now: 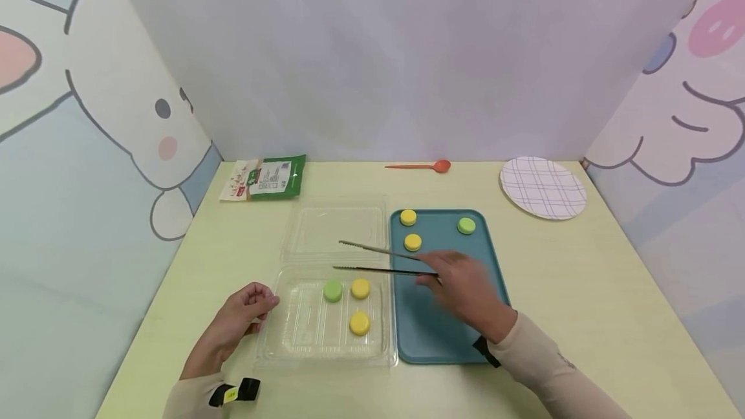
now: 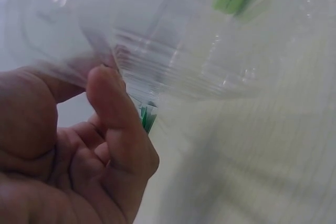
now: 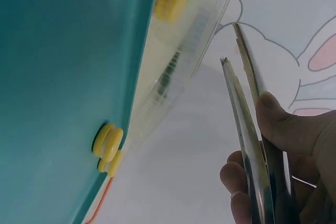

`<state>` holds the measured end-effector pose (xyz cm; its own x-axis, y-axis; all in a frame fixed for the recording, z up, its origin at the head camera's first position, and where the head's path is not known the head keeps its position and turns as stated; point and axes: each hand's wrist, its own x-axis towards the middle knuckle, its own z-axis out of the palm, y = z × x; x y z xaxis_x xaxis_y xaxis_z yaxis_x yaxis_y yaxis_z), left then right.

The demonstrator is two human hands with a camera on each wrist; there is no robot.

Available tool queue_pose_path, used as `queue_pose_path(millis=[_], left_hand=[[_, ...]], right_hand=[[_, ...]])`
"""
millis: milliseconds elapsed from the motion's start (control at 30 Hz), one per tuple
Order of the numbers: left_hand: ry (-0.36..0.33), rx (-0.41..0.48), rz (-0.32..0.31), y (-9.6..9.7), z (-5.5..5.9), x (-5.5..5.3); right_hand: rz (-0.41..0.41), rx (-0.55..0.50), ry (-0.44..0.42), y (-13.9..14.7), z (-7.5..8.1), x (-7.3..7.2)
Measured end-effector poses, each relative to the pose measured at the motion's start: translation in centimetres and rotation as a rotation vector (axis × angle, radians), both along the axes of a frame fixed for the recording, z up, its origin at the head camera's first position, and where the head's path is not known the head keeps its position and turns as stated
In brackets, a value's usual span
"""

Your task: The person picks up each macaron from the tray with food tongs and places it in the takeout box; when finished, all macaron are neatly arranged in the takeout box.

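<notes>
My right hand [image 1: 468,286] grips metal tongs [image 1: 384,270] over the blue tray [image 1: 431,335]; their arms stand apart, tips above the clear plastic box, nothing between them. With thumb and finger my left hand [image 1: 241,312] pinches the left edge of the open clear box [image 1: 297,341], as the left wrist view also shows. Inside the box lie a green macaron [image 1: 333,291] and two yellow macarons [image 1: 360,288]. On the tray are two more yellow macarons [image 1: 412,242] at the far left and a green macaron [image 1: 466,225] at the far right.
The box's clear lid [image 1: 337,231] lies folded back behind it. At the back are a green and white packet [image 1: 264,178], an orange-red spoon [image 1: 427,166] and a checked plate [image 1: 542,187]. Walls border the table at the back and sides.
</notes>
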<state>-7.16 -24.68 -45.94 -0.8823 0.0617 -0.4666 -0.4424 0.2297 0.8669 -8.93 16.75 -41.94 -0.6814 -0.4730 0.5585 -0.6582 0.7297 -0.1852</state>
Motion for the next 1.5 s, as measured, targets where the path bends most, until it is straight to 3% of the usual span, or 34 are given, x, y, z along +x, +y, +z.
queue_pose_path(millis=[200,733,1200,1500], left_hand=[[-0.003,-0.007,0.005,0.1,0.0,0.0],[-0.010,-0.015,0.015,0.2,0.0,0.2],[-0.014,-0.017,0.020,0.4,0.4,0.0],[-0.004,-0.018,0.015,0.3,0.5,-0.1]], right_hand=[[-0.111,0.026,-0.039,1.1,0.5,0.2],[-0.217,-0.006,-0.015,3.9,-0.3,0.5],[-0.338,0.008,-0.077,6.7,-1.4,1.1],[-0.374,0.041,-0.152,7.4,-2.3,1.2]])
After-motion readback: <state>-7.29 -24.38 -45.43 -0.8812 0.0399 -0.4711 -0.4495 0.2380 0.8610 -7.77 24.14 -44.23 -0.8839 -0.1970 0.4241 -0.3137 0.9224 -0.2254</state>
